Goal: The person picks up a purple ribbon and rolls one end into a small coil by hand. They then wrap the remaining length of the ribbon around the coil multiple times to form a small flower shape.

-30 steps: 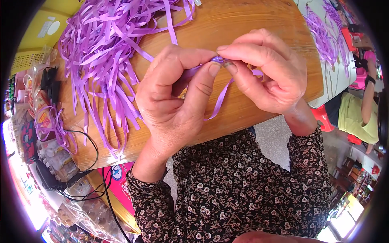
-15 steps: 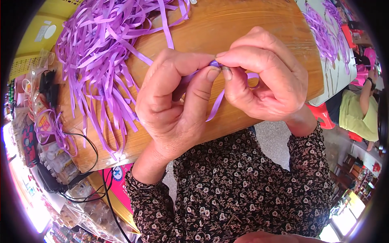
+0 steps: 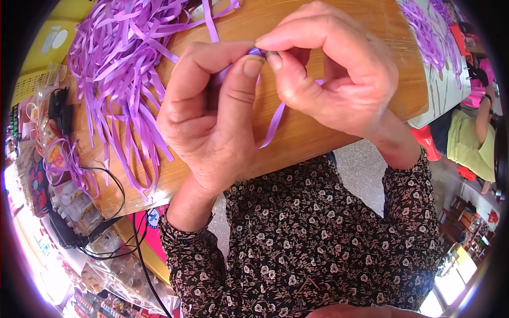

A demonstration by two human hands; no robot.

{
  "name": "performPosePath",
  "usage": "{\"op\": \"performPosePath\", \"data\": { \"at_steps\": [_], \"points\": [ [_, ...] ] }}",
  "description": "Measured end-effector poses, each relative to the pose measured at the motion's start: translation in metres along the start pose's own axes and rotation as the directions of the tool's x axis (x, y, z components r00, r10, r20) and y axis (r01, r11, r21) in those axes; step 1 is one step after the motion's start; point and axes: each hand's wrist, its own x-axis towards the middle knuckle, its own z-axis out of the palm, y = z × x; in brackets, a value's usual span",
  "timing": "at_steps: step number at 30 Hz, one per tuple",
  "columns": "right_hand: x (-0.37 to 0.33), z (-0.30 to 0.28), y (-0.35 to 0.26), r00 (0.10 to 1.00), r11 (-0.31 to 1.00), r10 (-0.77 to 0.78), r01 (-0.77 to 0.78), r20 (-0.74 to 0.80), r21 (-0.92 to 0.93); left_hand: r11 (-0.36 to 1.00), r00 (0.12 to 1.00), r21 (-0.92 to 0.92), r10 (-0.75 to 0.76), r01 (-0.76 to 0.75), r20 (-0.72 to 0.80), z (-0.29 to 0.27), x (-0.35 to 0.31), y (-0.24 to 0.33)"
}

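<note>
Pinched between thumb and forefinger of my left hand (image 3: 212,106) is a purple ribbon (image 3: 273,123), whose loose end hangs down between my hands. My right hand (image 3: 334,69) pinches at the same spot, its thumb and fingertip almost touching those of the left. A small dark bit shows between the fingertips; I cannot make out what it is. Both hands are held above the wooden table. A large tangled heap of purple ribbons (image 3: 122,58) lies at the far left, some strands trailing toward the near edge of the table.
The wooden table (image 3: 392,69) spans the middle. A yellow crate (image 3: 40,53) stands at its far left, with plastic bags (image 3: 74,204) and black cables (image 3: 138,249) below. More purple ribbons (image 3: 424,32) lie on a white surface at right. A person in yellow-green (image 3: 472,143) is farther right.
Both hands have shifted up and left in the picture, still pinching the ribbon. The table and heap have also shifted slightly in view.
</note>
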Motion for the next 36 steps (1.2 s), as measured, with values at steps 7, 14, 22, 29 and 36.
{"op": "performPosePath", "data": {
  "at_steps": [7,14,22,29,36],
  "points": [
    [0.001,0.019,0.036,0.899,0.903,-0.393,0.417,-0.196,0.103,1.0,0.999,-0.007,-0.015,0.014,-0.032,0.002,0.004,0.001],
    [-0.003,0.018,0.041,0.937,0.923,-0.267,0.315,-0.224,0.22,0.999,0.998,-0.042,-0.018,0.015,-0.064,0.001,0.004,0.004],
    [0.002,0.018,0.039,0.919,0.915,-0.361,0.382,-0.158,0.128,0.997,1.0,0.079,0.012,-0.014,0.028,-0.005,0.007,0.004],
    [0.0,0.015,0.036,0.908,0.913,-0.385,0.401,-0.163,0.077,0.985,1.0,0.168,0.024,-0.025,0.007,-0.003,0.008,0.005],
    [0.003,0.013,0.04,0.84,0.851,-0.525,0.518,-0.139,-0.084,0.971,0.997,0.226,0.081,-0.083,0.017,-0.003,0.008,0.005]
  ]
}}
